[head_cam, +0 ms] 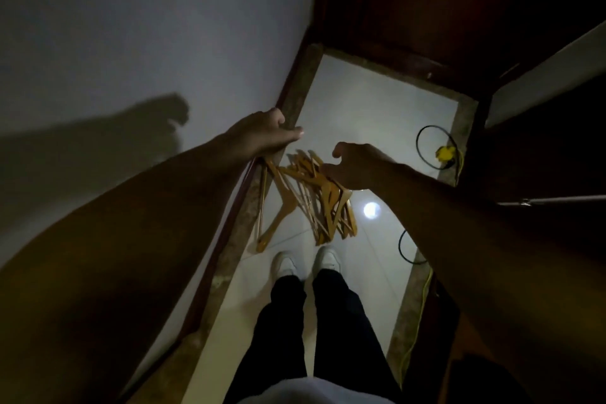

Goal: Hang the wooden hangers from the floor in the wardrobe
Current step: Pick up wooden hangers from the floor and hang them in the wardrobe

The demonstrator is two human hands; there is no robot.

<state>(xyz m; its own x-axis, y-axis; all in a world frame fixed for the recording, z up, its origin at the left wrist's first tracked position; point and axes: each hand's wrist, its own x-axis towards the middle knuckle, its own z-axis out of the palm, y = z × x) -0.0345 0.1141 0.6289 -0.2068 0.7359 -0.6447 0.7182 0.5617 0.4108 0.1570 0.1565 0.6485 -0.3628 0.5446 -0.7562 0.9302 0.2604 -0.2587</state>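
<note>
Dim narrow passage: pale tiled floor [377,115] between a white wall [147,26] on the left and dark wood wardrobe panels [426,10] ahead and to the right. A bright light spot reflects off the tiles near the pile.

Progress: looks like the start or very early. All visible wooden hangers [314,203] lie in a tangled heap on the floor, just ahead of the white shoes [306,262], close to the left skirting. No rail and no hung hanger in view, so can't confirm any done.

Left hand [265,134] reaches down over the heap's left edge, fingers curled; can't tell if it grips a hanger or just overlaps it. Right hand [354,164] hovers above the heap, fingers spread, nothing in it.

Hangers: light yellowish wood, flat shouldered shape, overlapping at mixed angles; one lies apart on the left. Hooks too dark to make out. Likely interlocked, so I'd expect snagging on lift.

Black cable [429,147] with yellow plug sits well apart on the right.
</note>
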